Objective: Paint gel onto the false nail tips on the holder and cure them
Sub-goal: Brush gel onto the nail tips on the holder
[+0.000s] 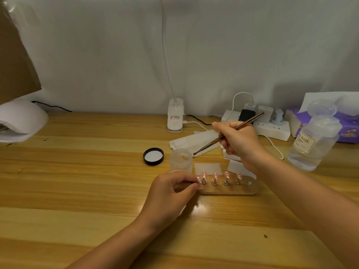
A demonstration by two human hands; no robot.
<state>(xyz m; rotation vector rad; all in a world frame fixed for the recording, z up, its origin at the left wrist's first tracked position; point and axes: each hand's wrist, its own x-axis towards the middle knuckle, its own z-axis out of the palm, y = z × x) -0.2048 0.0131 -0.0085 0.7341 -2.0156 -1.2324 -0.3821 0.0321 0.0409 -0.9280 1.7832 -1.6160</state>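
My left hand (171, 193) pinches a nail tip (198, 179) at the holder (227, 189)'s left end; my right hand (239, 140) grips the brush (229, 133). I'd load sparingly, stroke lightly.

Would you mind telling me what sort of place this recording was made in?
Probably a home nail-art desk rather than a salon: a wooden table against a draped sheet, with a white curing lamp, a holder of false nail tips, and a cluttered power strip.

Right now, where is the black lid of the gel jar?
In the head view the black lid lies upturned on the wooden table, just left of the open gel jar and beyond the left hand.
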